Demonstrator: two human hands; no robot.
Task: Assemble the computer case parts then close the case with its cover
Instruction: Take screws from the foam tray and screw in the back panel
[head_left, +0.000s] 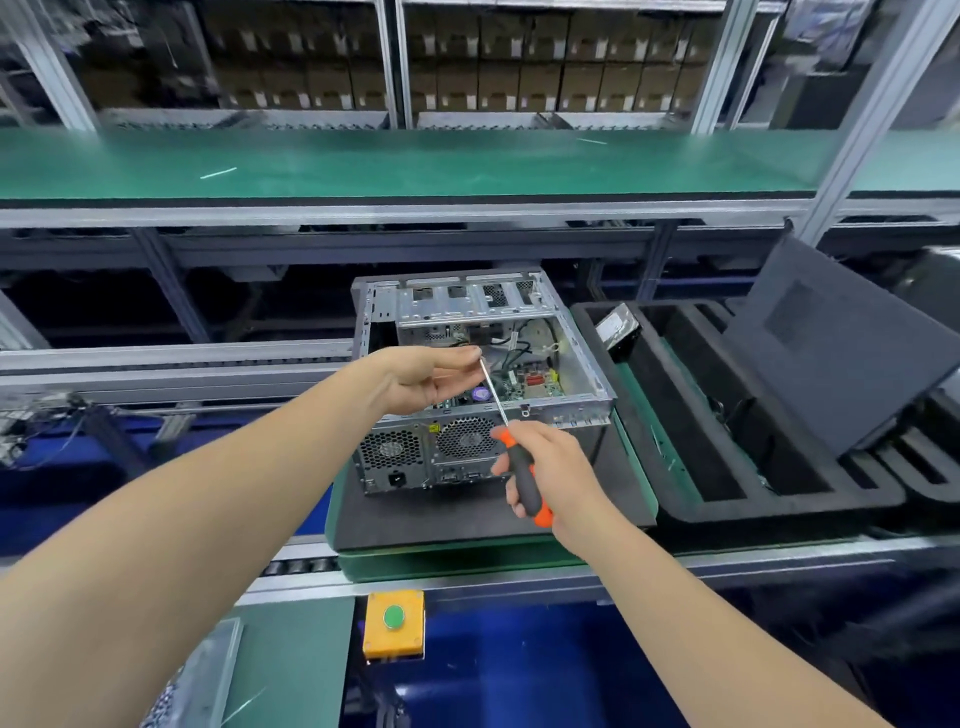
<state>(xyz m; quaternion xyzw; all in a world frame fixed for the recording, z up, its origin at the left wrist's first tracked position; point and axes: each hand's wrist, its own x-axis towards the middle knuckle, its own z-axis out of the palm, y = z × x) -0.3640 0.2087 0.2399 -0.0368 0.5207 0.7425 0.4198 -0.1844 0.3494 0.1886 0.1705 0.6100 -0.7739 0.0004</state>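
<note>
Here, the open computer case (483, 374) is set on a dark mat (441, 517). Over it, a screwdriver (521, 475) is clamped in the grip of the right hand (561, 467), its tip pinched by the left hand (421, 379).

Single view. You are wearing the wide-angle camera on your head; it is looking forward and down, close over the computer case (457, 304), which is sitting mid-frame on the green pallet (467, 561). Your forearms are running in from the lower corners, left grip (426, 376) and right grip (550, 467) meeting on the screwdriver (521, 475) near centre. The green shelf (415, 161) is bowing across the upper frame, well behind.
</note>
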